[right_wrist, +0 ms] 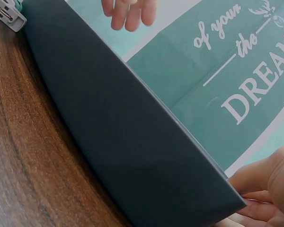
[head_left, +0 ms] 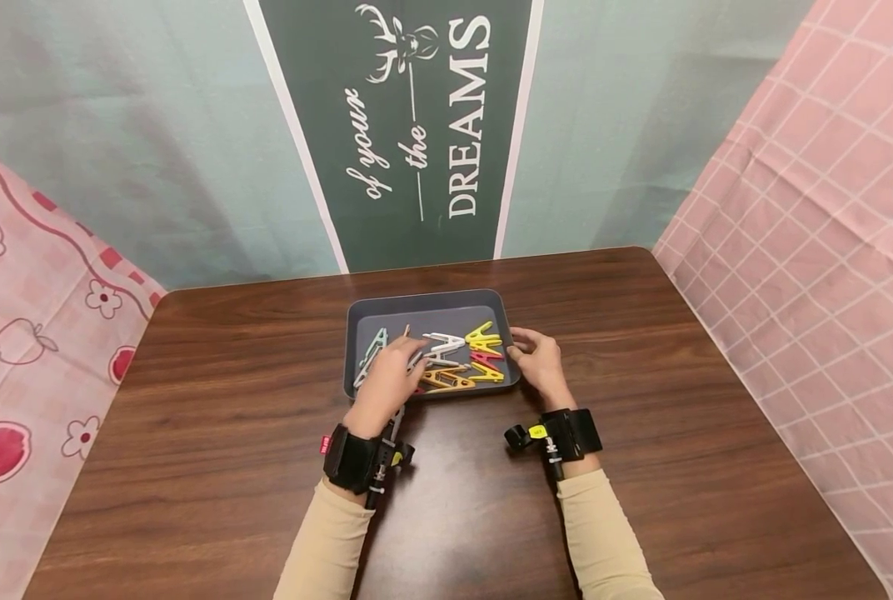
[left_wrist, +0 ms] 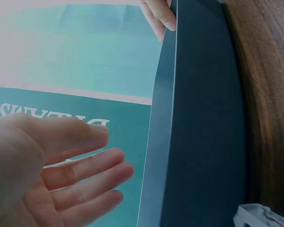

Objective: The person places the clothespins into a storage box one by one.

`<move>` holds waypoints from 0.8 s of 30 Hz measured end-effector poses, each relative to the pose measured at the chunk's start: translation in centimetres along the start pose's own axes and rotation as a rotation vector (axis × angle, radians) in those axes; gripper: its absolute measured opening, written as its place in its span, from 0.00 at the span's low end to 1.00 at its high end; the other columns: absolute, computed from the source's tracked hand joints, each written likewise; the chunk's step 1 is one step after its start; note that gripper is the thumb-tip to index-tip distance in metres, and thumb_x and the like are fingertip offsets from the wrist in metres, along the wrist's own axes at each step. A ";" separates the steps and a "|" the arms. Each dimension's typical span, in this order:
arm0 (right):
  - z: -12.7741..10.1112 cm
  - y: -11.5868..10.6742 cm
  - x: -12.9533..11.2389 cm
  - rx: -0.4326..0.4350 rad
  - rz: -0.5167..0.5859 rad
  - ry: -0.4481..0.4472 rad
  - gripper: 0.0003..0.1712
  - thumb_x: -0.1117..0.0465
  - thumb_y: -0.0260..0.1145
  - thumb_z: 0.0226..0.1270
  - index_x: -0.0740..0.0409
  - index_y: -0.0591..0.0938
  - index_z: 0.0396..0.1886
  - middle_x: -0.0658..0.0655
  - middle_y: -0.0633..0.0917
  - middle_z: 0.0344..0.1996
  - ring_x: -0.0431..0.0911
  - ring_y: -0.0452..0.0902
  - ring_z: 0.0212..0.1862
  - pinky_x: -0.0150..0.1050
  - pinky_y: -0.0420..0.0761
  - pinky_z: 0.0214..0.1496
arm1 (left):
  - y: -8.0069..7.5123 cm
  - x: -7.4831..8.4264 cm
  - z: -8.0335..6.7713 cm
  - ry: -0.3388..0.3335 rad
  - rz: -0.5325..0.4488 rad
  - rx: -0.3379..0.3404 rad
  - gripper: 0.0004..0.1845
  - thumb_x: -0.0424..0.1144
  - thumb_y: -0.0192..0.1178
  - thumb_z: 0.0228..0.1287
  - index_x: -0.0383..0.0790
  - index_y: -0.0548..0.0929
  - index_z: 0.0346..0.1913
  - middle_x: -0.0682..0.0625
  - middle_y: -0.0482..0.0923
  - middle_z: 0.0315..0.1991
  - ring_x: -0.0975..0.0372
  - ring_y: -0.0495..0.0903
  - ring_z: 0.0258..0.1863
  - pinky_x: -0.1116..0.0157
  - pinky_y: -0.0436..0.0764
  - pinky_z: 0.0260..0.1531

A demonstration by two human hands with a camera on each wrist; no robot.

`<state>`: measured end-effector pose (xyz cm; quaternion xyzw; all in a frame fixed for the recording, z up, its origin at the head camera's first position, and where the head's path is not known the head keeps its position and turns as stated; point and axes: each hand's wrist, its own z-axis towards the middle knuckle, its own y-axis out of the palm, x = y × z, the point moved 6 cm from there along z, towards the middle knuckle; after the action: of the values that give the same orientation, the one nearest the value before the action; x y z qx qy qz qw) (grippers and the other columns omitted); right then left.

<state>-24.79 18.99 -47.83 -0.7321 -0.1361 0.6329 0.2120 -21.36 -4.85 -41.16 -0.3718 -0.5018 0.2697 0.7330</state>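
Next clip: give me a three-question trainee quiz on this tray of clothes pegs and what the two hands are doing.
1. True or false: the tray stands on the wooden table.
2. Which hand reaches in over the pegs? A) left hand B) right hand C) neither
3. Fill in: the right hand rests at the tray's ____ edge, as the head view shows it.

Key:
1. True.
2. A: the left hand is over the pegs, fingers straight in its wrist view.
3. Right.
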 end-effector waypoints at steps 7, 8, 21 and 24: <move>0.1 0.3 0.0 0.006 0.002 -0.002 0.22 0.69 0.61 0.66 0.62 0.78 0.60 0.69 0.82 0.55 0.59 0.80 0.58 0.51 0.81 0.58 | -0.6 -1.0 -1.2 0.041 -0.020 0.038 0.15 0.32 0.59 0.64 0.35 0.82 0.54 0.41 0.81 0.51 0.50 0.81 0.53 0.54 0.80 0.51; 0.2 0.3 0.0 0.005 0.000 -0.002 0.22 0.69 0.61 0.66 0.62 0.78 0.60 0.69 0.82 0.55 0.59 0.80 0.58 0.51 0.81 0.58 | -0.8 -1.2 -1.4 0.043 -0.022 0.049 0.15 0.32 0.59 0.64 0.35 0.82 0.53 0.41 0.82 0.51 0.50 0.80 0.53 0.53 0.80 0.51; 0.1 0.2 0.0 0.005 0.013 0.005 0.22 0.68 0.61 0.66 0.62 0.78 0.60 0.69 0.82 0.55 0.59 0.80 0.59 0.51 0.81 0.58 | -5.6 -4.8 -3.3 -0.055 -0.026 0.132 0.15 0.32 0.60 0.64 0.34 0.81 0.54 0.40 0.82 0.51 0.50 0.82 0.49 0.51 0.80 0.51; 0.1 0.2 0.0 0.010 0.018 0.011 0.22 0.69 0.61 0.66 0.62 0.78 0.60 0.69 0.82 0.55 0.59 0.80 0.59 0.50 0.81 0.58 | -6.1 -5.3 -3.5 -0.063 -0.024 0.139 0.15 0.31 0.61 0.63 0.33 0.82 0.53 0.39 0.82 0.50 0.49 0.82 0.45 0.51 0.81 0.47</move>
<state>-24.87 18.84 -47.91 -0.7359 -0.1254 0.6312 0.2107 -19.76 -13.39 -39.76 -0.3053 -0.5093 0.3065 0.7439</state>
